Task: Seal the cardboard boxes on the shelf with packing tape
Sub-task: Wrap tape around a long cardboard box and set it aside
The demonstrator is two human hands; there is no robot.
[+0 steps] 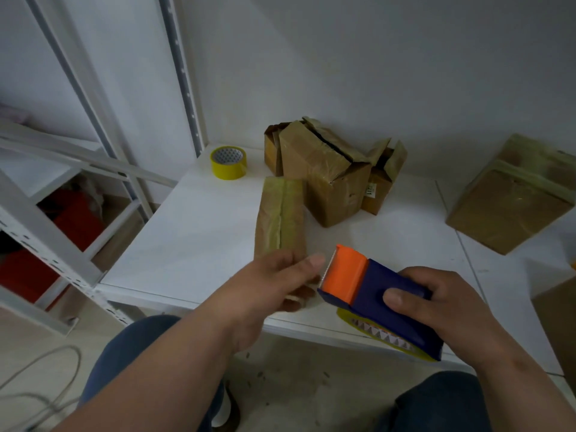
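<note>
Okay, I'm holding the tape dispenser in my right hand, fingers wrapping its dark blue body, thumb pressing on top. Its orange front end is pointing left and far, toward my left hand. A yellow tape roll is showing at the dispenser's underside. My left hand is sitting just beside the orange end, thumb stretching out toward it, fingers curling underneath; it's blurry, so I can't tell whether they're pinching a tape end.

Both hands are hovering over the near edge of the white shelf. A long flat taped box is lying on the shelf just beyond my left hand. Farther back, a tall cardboard box is standing with its top flaps gaping, with two smaller open boxes touching it, one to its left rear, one to its right. A larger taped box is sitting well apart on the far right. A spare yellow tape roll is lying in the far left corner.
</note>
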